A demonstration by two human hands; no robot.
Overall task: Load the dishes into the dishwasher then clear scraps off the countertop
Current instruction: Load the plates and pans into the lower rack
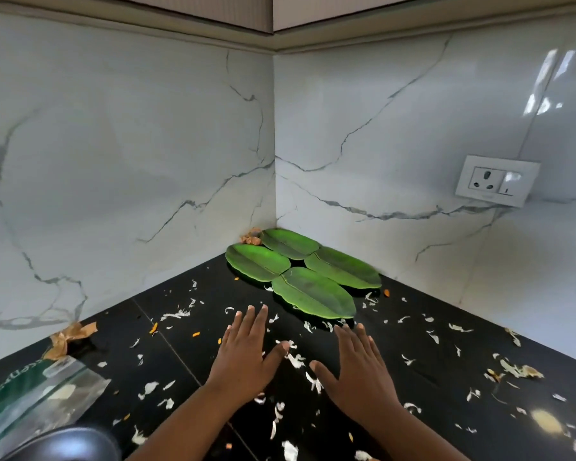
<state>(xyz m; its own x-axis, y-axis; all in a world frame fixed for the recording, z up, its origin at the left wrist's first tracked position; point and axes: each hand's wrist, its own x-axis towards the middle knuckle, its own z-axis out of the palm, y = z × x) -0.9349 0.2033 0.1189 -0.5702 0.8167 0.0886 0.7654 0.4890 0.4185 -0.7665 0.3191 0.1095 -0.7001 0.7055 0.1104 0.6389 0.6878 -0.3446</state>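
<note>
Several green leaf-shaped plates point(313, 296) lie flat in the corner of the black countertop point(429, 371). White and orange scraps point(295, 359) are scattered over the counter. My left hand point(245, 356) is stretched out flat, fingers straight, palm down over the counter, short of the nearest plate. My right hand point(358, 371) is flat beside it, fingertips just short of that plate's front rim. Neither hand holds anything.
A clear and green plastic wrapper point(37, 399) lies at the left front, with crumpled brown paper point(69, 337) behind it. More brown scrap point(251, 237) sits in the corner. A wall socket point(496, 181) is on the right marble wall. A dark rounded object point(67, 444) shows at bottom left.
</note>
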